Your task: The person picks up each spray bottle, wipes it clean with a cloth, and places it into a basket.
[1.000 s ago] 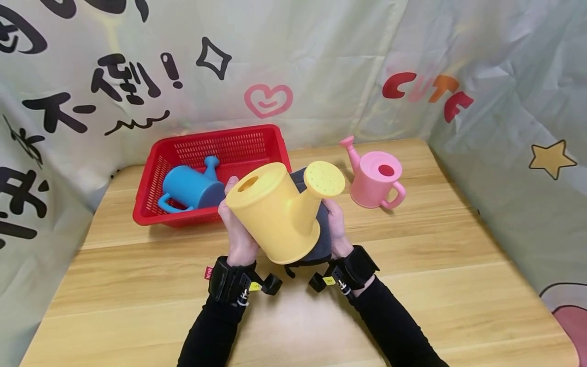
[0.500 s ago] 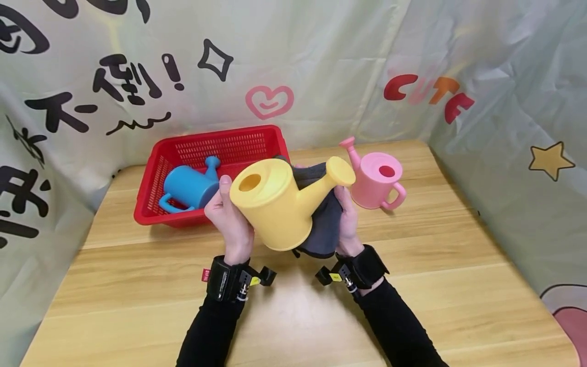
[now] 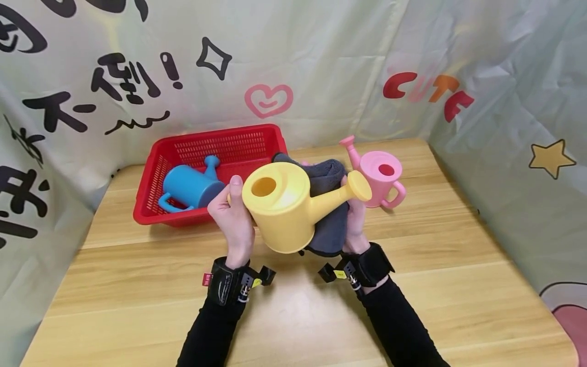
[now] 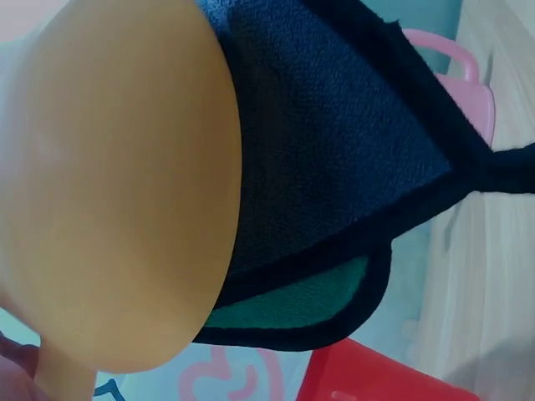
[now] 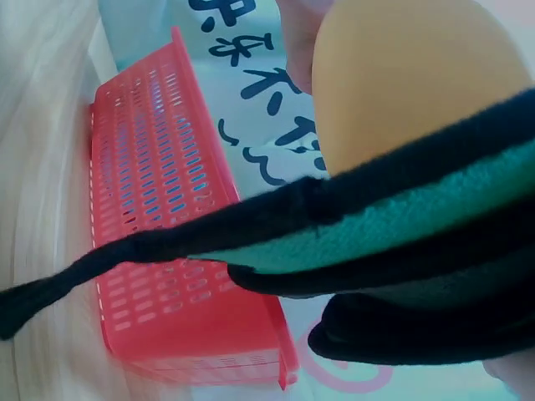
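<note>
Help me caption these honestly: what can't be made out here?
Head view: most fingers of the right hand, hidden by the dark cloth.
Left wrist view: part of the yellow can, cut off by the edges; most of the pink can, behind that cloth.
Right wrist view: the blue can's outline, behind the red basket.

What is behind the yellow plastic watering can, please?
Behind the watering can is a dark grey fabric cloth, held by the right hand. The can covers part of the cloth and of the red plastic basket; whatever lies there is hidden.
</note>
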Demonstrator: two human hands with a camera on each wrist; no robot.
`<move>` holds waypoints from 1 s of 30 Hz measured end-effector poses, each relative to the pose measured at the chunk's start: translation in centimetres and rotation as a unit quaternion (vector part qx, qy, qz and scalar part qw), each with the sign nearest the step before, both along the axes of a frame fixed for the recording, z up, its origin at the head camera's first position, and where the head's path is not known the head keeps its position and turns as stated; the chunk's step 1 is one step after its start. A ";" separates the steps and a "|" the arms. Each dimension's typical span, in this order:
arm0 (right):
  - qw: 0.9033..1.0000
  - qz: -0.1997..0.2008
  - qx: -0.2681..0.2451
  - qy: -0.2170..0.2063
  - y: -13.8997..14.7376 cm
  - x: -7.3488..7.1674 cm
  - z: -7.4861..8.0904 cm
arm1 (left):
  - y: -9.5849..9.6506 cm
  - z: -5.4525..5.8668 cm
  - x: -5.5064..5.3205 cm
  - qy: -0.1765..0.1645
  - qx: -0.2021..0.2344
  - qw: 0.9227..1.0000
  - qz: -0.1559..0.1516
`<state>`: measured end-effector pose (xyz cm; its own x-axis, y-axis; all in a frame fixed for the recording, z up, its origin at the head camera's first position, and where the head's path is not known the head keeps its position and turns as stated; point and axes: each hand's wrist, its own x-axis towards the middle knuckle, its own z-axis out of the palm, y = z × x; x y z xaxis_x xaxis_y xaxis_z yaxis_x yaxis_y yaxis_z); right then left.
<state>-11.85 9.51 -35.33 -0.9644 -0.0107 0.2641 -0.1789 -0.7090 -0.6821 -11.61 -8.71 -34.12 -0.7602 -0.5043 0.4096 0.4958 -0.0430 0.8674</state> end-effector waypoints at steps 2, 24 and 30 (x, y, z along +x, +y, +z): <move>1.000 0.017 -0.004 0.004 0.1 -0.1 0.1 | 0.1 0.0 0.0 0.004 -0.004 1.000 0.005; 0.981 -0.106 0.157 -0.039 -3.4 0.1 0.0 | 0.7 -0.4 -1.1 0.049 0.239 0.969 0.036; 0.972 -0.164 0.166 -0.025 -3.8 0.5 0.0 | 0.9 -0.1 -0.9 0.073 0.223 0.971 0.038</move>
